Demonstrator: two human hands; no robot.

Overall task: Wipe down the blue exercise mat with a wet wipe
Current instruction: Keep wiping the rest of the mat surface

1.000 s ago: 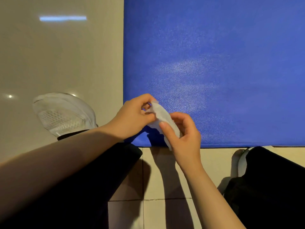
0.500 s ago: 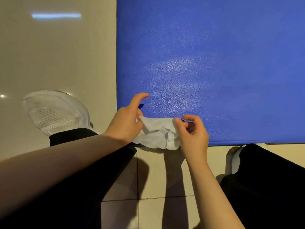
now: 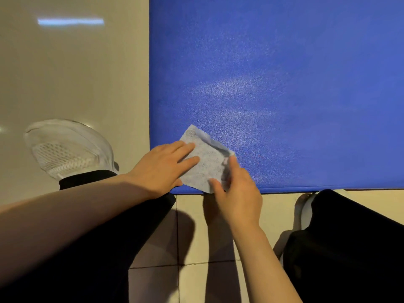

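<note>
Unfolded since half a second ago, the wet wipe (image 3: 205,162) now lies spread on the near left corner of the blue mat (image 3: 284,84). Left hand (image 3: 161,169) presses it with flat, spread fingers (palm down); right hand (image 3: 238,193) pinches its near right edge.

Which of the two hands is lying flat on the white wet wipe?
The left hand: its straight fingers press flat on the white wet wipe on the blue exercise mat. The right hand touches the wipe's right edge instead.
</note>
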